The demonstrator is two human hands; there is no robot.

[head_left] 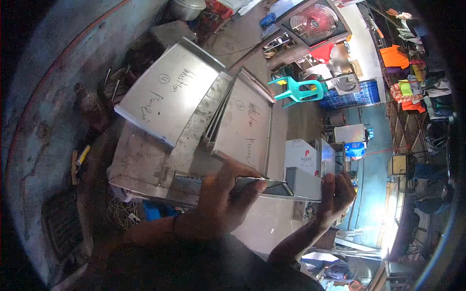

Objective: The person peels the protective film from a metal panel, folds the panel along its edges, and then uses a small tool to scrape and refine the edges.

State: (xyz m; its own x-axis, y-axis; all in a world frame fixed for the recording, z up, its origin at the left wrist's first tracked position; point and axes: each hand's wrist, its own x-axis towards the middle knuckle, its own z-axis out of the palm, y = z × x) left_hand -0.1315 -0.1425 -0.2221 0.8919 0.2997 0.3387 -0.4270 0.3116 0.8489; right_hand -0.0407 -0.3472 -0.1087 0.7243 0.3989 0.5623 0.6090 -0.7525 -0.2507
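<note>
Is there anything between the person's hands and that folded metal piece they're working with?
Nothing visible. The left hand grips the folded metal piece directly, thumb on top, and the right hand presses against its far end.

metal workbench (141, 162), worn and stained top. on it: one large steel sheet (167, 92) with handwritten marks, lying flat; beside it a stack of folded steel panels (242, 123), top one also marked in handwriting; a steel strip (196, 128) between them.

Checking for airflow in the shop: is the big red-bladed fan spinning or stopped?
Cannot tell. The fan shows red blades behind its grille, but one frame cannot settle whether it turns.
</note>
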